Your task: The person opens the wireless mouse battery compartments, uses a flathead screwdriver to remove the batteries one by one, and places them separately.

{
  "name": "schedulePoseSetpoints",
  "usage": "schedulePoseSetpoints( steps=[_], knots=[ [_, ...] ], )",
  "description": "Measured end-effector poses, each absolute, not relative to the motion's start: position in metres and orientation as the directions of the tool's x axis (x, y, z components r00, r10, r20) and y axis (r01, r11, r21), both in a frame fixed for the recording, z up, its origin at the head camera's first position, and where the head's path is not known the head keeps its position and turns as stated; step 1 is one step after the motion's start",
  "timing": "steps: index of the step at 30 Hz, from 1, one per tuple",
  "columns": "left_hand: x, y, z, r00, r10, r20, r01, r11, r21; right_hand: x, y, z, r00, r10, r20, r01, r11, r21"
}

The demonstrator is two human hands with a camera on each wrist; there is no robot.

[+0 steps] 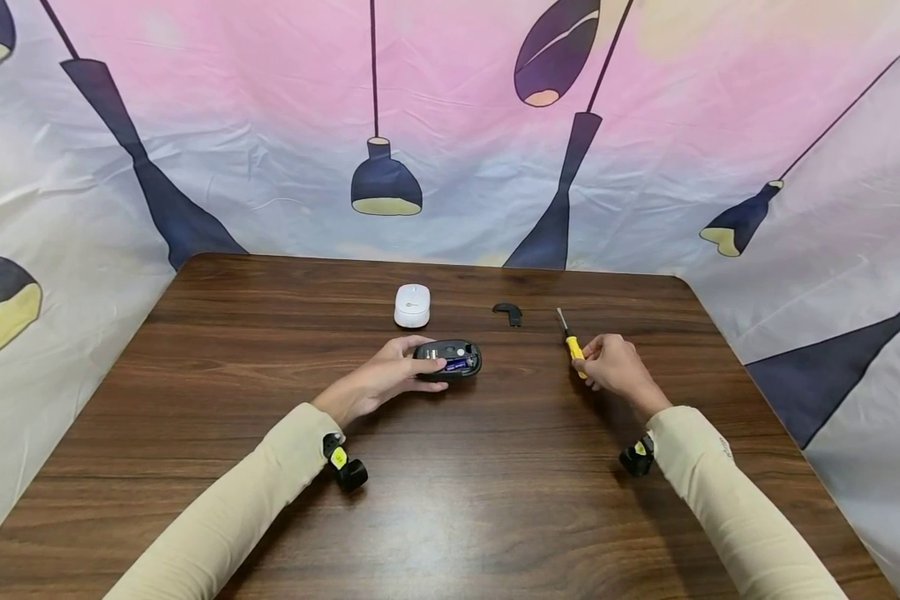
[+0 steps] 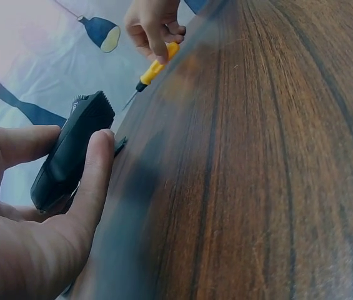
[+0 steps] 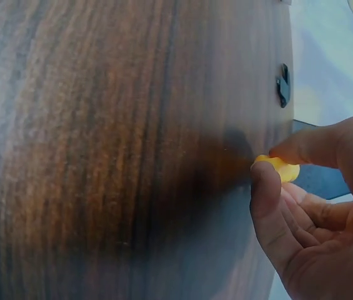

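In the head view my left hand [image 1: 384,373] grips a black computer mouse [image 1: 465,350], its underside turned up. The battery bay is uncovered, and a blue battery [image 1: 459,365] shows inside. The left wrist view has the mouse [image 2: 70,150] side-on between thumb and fingers. My right hand [image 1: 613,363] pinches a screwdriver [image 1: 574,347] by its yellow handle, the metal tip pointing away from me. From the right wrist, only the yellow handle end [image 3: 282,169] shows between thumb and fingertip; the shaft is hidden.
Behind the black mouse a white mouse [image 1: 412,306] rests on the brown wooden table [image 1: 270,333]. A curved black cover piece [image 1: 508,312] lies between it and the screwdriver. Along the table's far edge hangs a patterned cloth [image 1: 292,167].
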State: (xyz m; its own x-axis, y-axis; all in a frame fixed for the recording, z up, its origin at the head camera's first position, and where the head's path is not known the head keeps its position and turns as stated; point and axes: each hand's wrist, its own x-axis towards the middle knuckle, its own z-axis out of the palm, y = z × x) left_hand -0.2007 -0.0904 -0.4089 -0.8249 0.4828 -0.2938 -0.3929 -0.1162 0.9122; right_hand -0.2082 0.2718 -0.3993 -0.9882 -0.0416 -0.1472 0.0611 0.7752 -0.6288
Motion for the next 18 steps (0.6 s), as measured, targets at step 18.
schedulePoseSetpoints(
  steps=[18],
  knots=[
    [-0.2001,-0.0846,-0.4081,-0.822,0.485,-0.299,-0.392,-0.100,0.915,-0.2083,0.2728,-0.4040,-0.986,0.027,-0.164,0.122,0.788,-0.604]
  ],
)
